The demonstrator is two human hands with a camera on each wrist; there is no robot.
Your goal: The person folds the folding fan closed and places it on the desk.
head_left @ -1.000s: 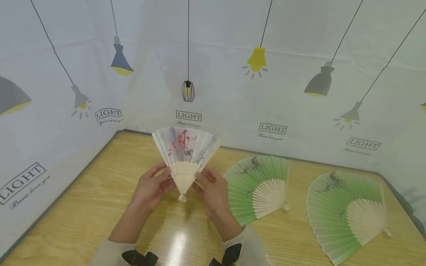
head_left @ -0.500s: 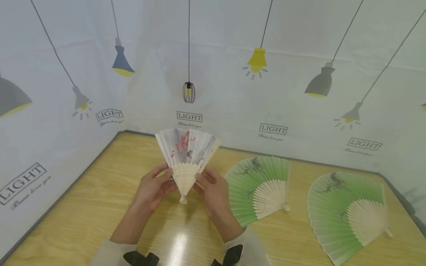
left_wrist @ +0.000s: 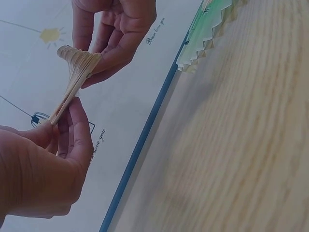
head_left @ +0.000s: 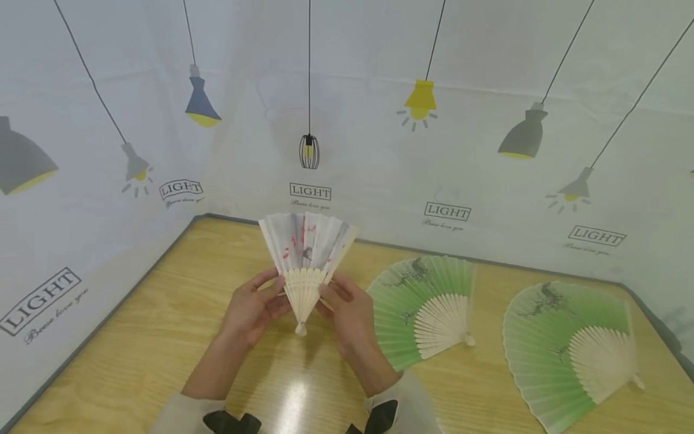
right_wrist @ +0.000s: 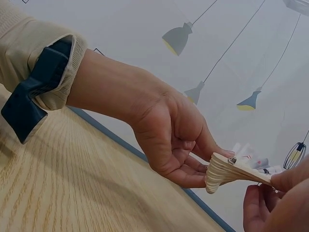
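Observation:
A white folding fan (head_left: 306,244) with red blossoms and pale wooden ribs is held partly spread above the table, its pivot end pointing down toward me. My left hand (head_left: 252,307) pinches the left outer rib between thumb and fingers. On the opposite side, my right hand (head_left: 349,307) pinches the right outer rib. Seen end-on, the stacked ribs (left_wrist: 79,67) lie between both hands in the left wrist view. The right wrist view shows the pivot end of the folding fan (right_wrist: 219,174) close by the right hand (right_wrist: 169,135).
Two green folding fans lie spread on the wooden table (head_left: 135,355): one green fan (head_left: 398,313) just right of my right hand, another green fan (head_left: 534,337) farther right. A white curtain (head_left: 358,157) printed with lamps stands behind and to the left of the table.
The white fan has narrowed as its outer ribs came closer together, its left edge moving right. Both hands keep their grip. The green fans stay in place.

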